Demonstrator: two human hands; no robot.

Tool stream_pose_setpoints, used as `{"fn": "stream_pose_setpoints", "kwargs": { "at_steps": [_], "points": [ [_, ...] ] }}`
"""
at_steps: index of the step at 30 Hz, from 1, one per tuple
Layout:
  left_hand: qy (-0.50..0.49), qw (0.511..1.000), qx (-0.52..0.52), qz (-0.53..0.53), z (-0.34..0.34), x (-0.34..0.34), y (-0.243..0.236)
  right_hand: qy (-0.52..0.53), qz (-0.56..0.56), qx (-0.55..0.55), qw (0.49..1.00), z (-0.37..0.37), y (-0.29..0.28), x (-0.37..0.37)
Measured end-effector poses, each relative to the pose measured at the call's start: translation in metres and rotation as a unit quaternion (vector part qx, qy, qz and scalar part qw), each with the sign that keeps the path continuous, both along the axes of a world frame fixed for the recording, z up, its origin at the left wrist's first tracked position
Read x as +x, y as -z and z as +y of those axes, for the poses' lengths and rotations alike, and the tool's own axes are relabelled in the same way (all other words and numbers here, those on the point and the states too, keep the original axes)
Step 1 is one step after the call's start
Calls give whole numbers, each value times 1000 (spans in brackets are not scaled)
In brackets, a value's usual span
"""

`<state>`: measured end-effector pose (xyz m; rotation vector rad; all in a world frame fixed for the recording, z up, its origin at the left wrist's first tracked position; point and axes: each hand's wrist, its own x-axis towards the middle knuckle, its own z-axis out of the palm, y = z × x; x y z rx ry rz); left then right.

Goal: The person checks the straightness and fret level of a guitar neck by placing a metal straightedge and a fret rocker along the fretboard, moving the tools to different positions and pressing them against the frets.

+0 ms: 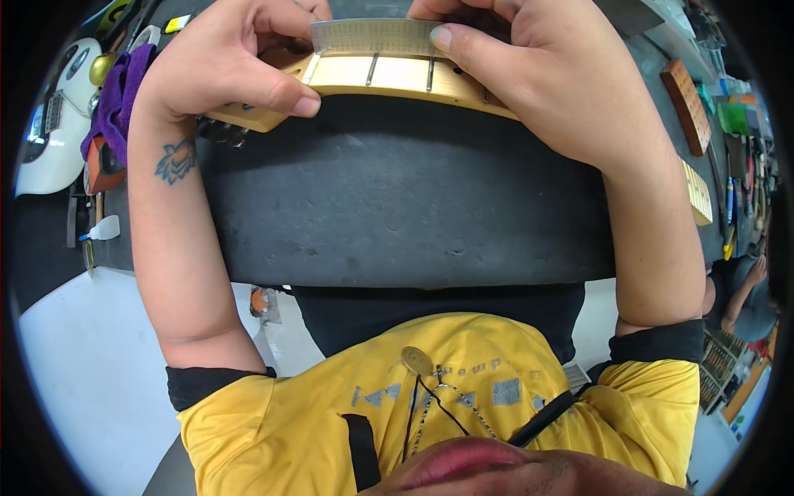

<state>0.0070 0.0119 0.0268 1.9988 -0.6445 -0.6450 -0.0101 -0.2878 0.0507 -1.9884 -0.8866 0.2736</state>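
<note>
At the far side of the dark bench, a pale wooden guitar neck [403,76] with metal frets lies crosswise. A clear, finely marked ruler [372,37] stands on edge along the fretboard, its left end beside the nut. My left hand [223,66] grips the neck by the headstock [269,118], thumb on the near edge; its other fingertips are partly hidden behind the ruler's left end. My right hand [538,78] pinches the ruler's right end between thumb and fingers, over the frets. Tuning pegs [227,132] stick out below the left hand.
The dark bench top [405,190] stretches between my forearms. Leftward lie a white guitar body [62,116], a purple cloth [121,103] and a small white bottle [103,228]. To the right are a drilled wooden block [686,107], another fretted piece [697,194] and several tools. Another person's arm [744,289] shows farther right.
</note>
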Motion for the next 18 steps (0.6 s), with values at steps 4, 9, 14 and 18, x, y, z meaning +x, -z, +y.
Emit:
{"fn": "stream_pose_setpoints", "kwargs": {
  "at_steps": [4, 9, 14, 18],
  "points": [
    [-5, 1000, 0, 21, 3, 1, 1, 0, -77, 34, 996, -2, 16, 0],
    [-35, 998, -2, 50, 2, -1, -1, -3, -77, 30, 997, -1, 16, 0],
    [-6, 999, -17, 38, 6, 2, 3, -6, -49, 16, 999, -1, 3, 0],
    [-45, 997, -2, 57, -1, -2, -2, 0, -56, 11, 998, -1, 14, 0]
  ]
}}
